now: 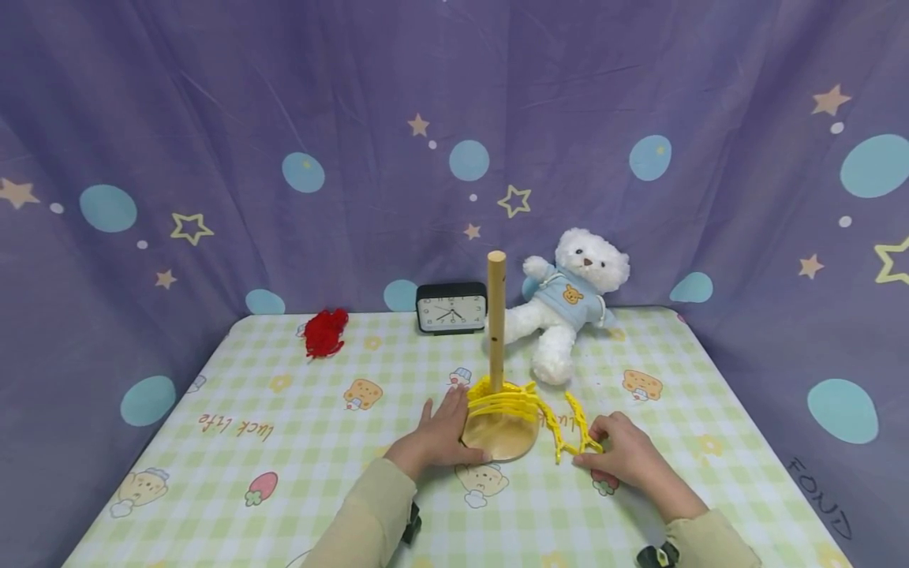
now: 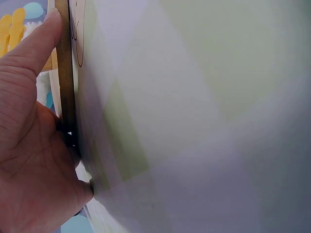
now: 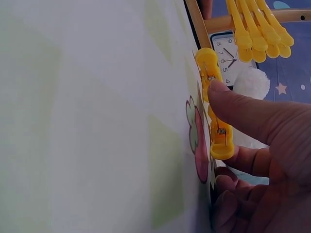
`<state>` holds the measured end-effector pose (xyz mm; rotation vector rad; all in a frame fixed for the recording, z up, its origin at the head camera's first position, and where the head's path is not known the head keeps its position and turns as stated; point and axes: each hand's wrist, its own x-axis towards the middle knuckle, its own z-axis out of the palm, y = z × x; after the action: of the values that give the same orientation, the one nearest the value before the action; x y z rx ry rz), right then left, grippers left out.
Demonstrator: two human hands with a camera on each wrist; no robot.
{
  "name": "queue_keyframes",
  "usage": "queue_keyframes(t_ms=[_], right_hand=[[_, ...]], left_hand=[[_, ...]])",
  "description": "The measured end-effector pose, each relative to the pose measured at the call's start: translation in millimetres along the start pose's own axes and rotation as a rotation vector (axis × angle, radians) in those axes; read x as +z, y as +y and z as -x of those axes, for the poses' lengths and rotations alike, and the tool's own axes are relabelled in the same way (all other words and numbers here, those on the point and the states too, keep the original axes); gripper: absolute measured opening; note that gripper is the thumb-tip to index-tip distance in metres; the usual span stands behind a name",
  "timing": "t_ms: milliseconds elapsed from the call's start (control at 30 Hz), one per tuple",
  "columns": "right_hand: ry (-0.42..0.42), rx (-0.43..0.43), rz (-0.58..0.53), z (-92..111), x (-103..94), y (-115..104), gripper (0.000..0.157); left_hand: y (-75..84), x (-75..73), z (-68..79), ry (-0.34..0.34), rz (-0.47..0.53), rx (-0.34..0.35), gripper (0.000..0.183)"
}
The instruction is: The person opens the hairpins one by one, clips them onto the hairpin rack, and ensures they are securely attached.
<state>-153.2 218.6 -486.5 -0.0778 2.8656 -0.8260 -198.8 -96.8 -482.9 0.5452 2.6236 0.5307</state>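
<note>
A round wooden stand (image 1: 501,438) with an upright post (image 1: 497,323) stands on the table. My left hand (image 1: 447,432) grips the left side of its base, thumb at the front and fingers reaching back along the rim. Several yellow hair clips (image 1: 506,401) are bunched round the foot of the post. To the right of the base, two more yellow clips lie on the tablecloth. My right hand (image 1: 625,448) pinches the near end of the right-hand clip (image 3: 221,133) between thumb and fingers; its spring shows. The other clip (image 3: 207,63) lies just beyond the thumb.
Behind the stand, a black-framed clock (image 1: 451,308) and a white teddy bear (image 1: 571,304) in a blue top stand near the purple curtain (image 1: 383,95). A red bundle (image 1: 326,333) lies at the back left of the checked tablecloth (image 1: 213,473).
</note>
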Motion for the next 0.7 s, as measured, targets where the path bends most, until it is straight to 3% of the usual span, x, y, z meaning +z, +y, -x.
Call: queue_keyframes(t_ms=[367, 700], right_hand=[[-0.008, 0.038, -0.095, -0.7, -3.7, 8.2, 0.039], [0.072, 0.007, -0.128, 5.1, -6.8, 9.7, 0.037]], left_hand=[[2.8, -2.4, 2.4, 0.004, 0.018, 0.007, 0.115], [1.8, -1.3, 1.5, 0.000, 0.013, -0.002, 0.116]])
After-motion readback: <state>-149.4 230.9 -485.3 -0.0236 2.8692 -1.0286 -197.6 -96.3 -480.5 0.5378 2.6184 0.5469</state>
